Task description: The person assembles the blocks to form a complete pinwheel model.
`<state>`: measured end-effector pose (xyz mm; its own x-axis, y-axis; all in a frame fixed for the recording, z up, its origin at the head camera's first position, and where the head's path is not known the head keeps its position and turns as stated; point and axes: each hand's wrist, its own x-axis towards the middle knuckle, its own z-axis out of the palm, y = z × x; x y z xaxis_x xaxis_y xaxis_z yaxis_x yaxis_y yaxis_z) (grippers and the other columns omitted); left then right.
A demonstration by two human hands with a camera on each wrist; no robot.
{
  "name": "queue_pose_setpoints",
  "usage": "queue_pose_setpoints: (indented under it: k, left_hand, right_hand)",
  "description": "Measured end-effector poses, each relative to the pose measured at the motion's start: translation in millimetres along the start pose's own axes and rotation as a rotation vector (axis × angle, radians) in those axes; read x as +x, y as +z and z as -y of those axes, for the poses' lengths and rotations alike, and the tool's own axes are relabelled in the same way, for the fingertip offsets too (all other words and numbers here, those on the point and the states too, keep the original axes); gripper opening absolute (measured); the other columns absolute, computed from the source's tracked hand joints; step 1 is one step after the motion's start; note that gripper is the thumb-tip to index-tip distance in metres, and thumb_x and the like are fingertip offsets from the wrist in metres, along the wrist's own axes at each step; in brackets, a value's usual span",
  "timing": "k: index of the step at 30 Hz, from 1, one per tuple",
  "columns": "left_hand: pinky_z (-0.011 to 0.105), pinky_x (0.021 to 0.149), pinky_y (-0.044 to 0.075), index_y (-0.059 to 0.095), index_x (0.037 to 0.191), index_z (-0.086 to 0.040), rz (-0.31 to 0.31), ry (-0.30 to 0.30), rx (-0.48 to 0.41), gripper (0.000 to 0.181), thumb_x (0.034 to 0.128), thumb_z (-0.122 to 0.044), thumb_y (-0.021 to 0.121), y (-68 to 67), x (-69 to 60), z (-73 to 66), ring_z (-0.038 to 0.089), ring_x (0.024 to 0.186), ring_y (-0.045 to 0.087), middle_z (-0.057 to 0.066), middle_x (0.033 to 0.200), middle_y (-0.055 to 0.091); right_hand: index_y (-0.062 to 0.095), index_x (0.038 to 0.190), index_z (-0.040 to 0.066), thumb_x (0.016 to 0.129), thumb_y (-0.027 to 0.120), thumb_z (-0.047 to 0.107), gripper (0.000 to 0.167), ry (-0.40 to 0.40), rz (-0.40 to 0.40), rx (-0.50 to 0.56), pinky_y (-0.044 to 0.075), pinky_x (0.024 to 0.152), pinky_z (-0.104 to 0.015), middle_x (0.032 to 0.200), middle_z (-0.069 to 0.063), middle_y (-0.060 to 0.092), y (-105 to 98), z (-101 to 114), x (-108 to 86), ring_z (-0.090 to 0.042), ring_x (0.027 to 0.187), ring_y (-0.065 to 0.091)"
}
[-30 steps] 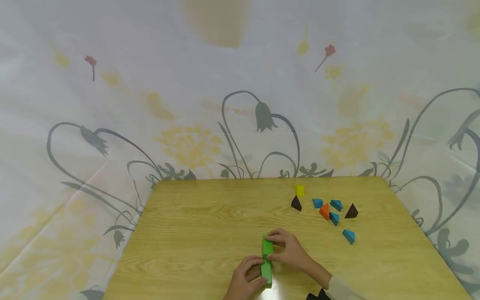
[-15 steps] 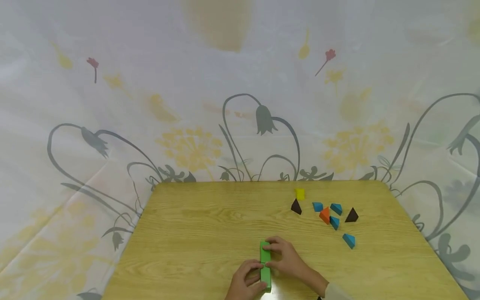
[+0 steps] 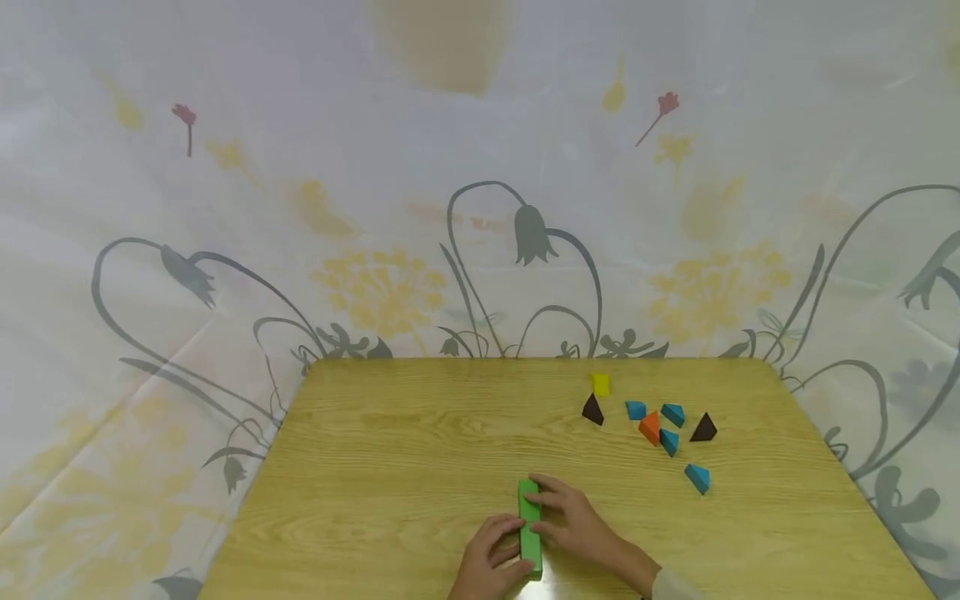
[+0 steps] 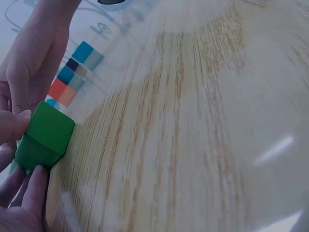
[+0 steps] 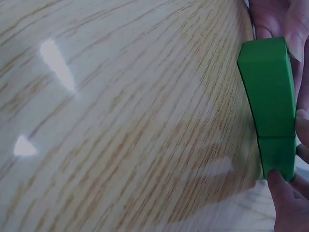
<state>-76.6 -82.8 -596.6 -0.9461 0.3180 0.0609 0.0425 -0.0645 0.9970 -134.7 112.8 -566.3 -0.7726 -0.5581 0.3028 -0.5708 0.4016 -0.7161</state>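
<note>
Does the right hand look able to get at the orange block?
Probably yes: no other block lies between the right hand and orange block, though it's occupied with the green blocks.

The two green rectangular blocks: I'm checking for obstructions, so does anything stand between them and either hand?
Nothing visible does: the left hand and right hand both touch the green rectangular blocks directly. The orange triangular block lies apart, beyond the right hand.

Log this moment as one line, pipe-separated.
left hand: holds near green block | right hand: holds far green block | both: end to end | orange block: on table, away from hands
</note>
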Motion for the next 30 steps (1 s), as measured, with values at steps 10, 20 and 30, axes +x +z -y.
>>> queue_pose_setpoints:
  k: [10, 20, 30]
  left_hand:
    - [0.028, 0.091, 0.048, 0.047, 0.135, 0.000, 0.023, -0.019, 0.012, 0.060, 0.0830, -0.013, 0.074, -1.8, 3.4, -2.1, 0.029, 0.119, 0.051, 0.018, 0.135, 0.040]
    - [0.028, 0.090, 0.049, 0.046, 0.134, 0.005, 0.057, -0.008, 0.012, 0.061, 0.0817, -0.009, 0.074, -2.6, 2.6, -6.4, 0.032, 0.117, 0.052, 0.022, 0.135, 0.038]
    - [0.042, 0.097, 0.045, 0.054, 0.130, -0.003, 0.060, 0.126, 0.479, 0.050, 0.0862, -0.022, 0.071, -4.7, 17.8, -24.7, 0.037, 0.124, 0.043, 0.013, 0.140, 0.040]
  right_hand:
    - [0.059, 0.121, -0.009, 0.088, 0.067, 0.016, 0.043, 0.004, 0.017, 0.015, 0.041, 0.093, -0.054, 0.137, -0.030, 0.042, 0.3, 0.0, -0.9, -0.046, 0.122, 0.044]
    - [0.052, 0.132, -0.003, 0.091, 0.065, 0.019, 0.048, 0.021, 0.036, 0.066, 0.043, 0.097, -0.043, 0.144, -0.027, 0.035, 0.7, -0.5, -10.3, -0.044, 0.127, 0.039]
    - [0.050, 0.133, -0.003, 0.091, 0.064, 0.012, 0.047, 0.071, -0.015, 0.130, 0.051, 0.084, -0.045, 0.138, -0.026, 0.043, -30.0, -6.6, -10.7, -0.043, 0.120, 0.047]
